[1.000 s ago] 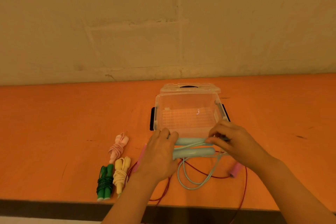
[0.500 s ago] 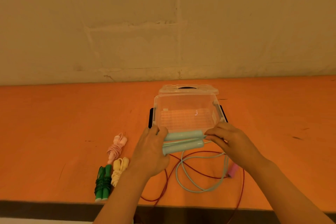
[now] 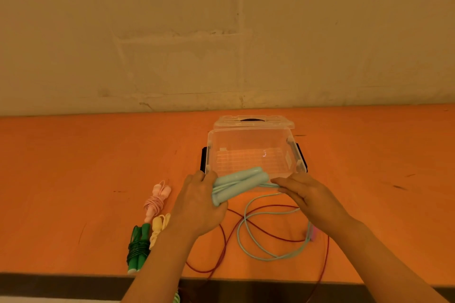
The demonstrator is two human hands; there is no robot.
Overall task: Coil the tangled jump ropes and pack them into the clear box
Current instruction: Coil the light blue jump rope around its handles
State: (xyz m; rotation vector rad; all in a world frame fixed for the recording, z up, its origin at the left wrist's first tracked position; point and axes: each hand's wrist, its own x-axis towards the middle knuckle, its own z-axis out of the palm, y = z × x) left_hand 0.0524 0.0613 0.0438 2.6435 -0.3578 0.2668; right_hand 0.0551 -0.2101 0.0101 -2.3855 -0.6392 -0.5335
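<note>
We see the left hand (image 3: pixel 199 206) gripping the two light blue handles (image 3: pixel 237 186) at the near edge of the open clear box (image 3: pixel 253 152). The right hand (image 3: pixel 309 195) pinches the blue cord (image 3: pixel 268 248), whose loops lie on the orange desk (image 3: pixel 73 179) over a red rope (image 3: pixel 221 251). Three coiled ropes (image 3: pixel 150 224) lie to the left.

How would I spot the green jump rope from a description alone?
Start at the clear box on the orange table, then look toward the near left edge. The green jump rope is the closest of three coiled bundles, the only dark one beside yellow and pink.
</note>
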